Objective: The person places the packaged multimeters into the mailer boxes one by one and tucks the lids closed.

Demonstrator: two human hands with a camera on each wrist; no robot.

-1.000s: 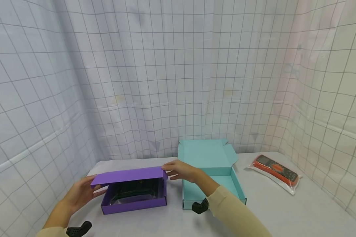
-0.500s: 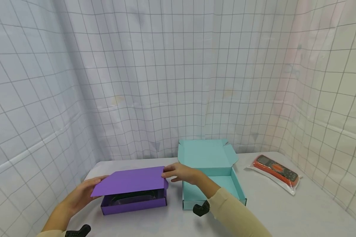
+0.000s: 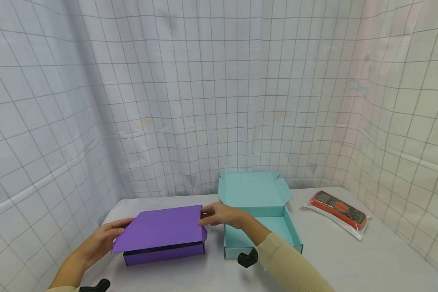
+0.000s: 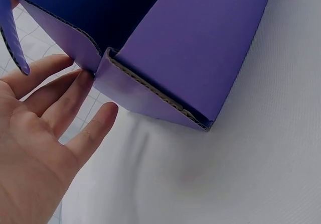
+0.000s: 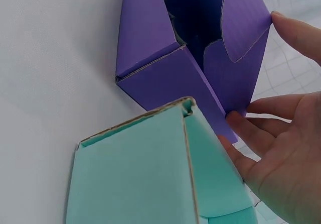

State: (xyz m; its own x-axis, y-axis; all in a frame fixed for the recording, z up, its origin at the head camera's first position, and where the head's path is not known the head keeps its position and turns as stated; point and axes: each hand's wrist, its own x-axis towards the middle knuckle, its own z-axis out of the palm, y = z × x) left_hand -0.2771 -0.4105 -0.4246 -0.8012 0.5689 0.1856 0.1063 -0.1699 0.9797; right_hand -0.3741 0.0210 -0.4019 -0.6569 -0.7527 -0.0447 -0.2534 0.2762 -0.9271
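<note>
A purple cardboard box (image 3: 164, 254) sits on the left of the table, its lid (image 3: 160, 228) lowered nearly flat with a narrow dark gap along the front. My left hand (image 3: 98, 243) is at the lid's left edge. In the left wrist view, its fairly straight fingers (image 4: 75, 101) touch the purple side flap near the box's back corner. At the lid's right edge is my right hand (image 3: 220, 215). The right wrist view shows its thumb (image 5: 296, 35) touching the lid's edge and its extended fingers (image 5: 256, 133) against the side. The box's contents are mostly hidden under the lid.
An open teal box (image 3: 255, 188) stands just right of the purple one, with my right forearm across it. A red-and-black multimeter (image 3: 339, 209) in clear plastic lies at the far right. Gridded white curtains (image 3: 211, 101) enclose the white table (image 3: 350, 263).
The purple lid has swung down towards the front, covering the dark object inside. Both hands have stayed at the lid's sides. The teal box and multimeter have not moved.
</note>
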